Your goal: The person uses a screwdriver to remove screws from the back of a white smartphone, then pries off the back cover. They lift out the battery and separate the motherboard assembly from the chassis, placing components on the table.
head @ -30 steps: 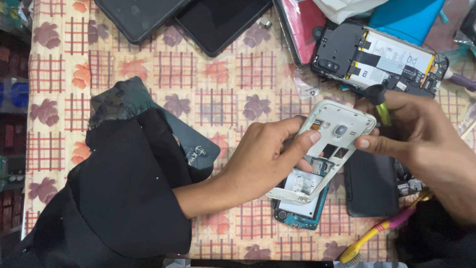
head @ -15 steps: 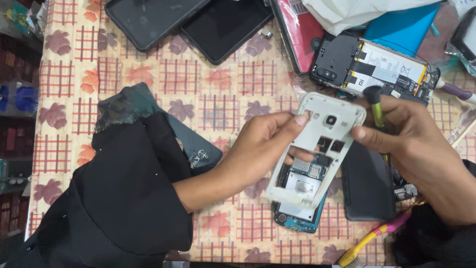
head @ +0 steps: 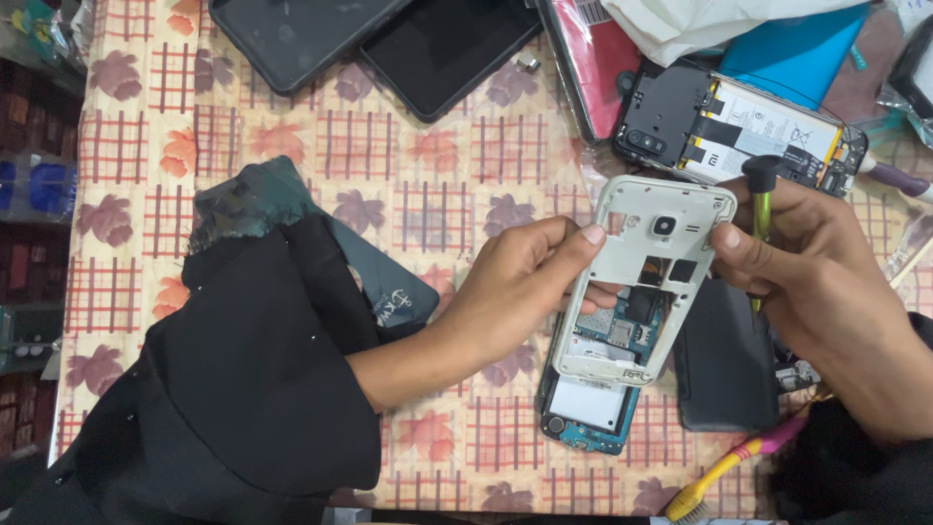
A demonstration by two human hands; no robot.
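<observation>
1. The step in hand looks like lifting the white phone frame (head: 649, 282) off the phone body (head: 593, 399); the frame sits right of centre in the picture, raised and tilted over the blue circuit board below it
2. The left hand (head: 515, 292) is closed on the frame's left edge, thumb tip on top near the upper corner and fingers curled underneath
3. The right hand (head: 826, 282) pinches the frame's right edge with thumb and forefinger, and also has the green screwdriver (head: 761, 199) tucked upright in its grip, black cap uppermost
4. The next move likely calls for an even pull on both edges, so the thin frame does not twist or snag on the board
5. At the upper right lies an opened phone (head: 739, 126) whose pale rectangular battery carries small dark print and a bin symbol
6. Above it sit a blue flat package (head: 797, 49) and a white plastic bag (head: 700, 24), with a red-edged case beside them bearing a small white barcode label
7. Left of centre, a dark green back cover (head: 389, 287) shows a small white anchor mark, half hidden by the black sleeve (head: 243, 389)
</observation>
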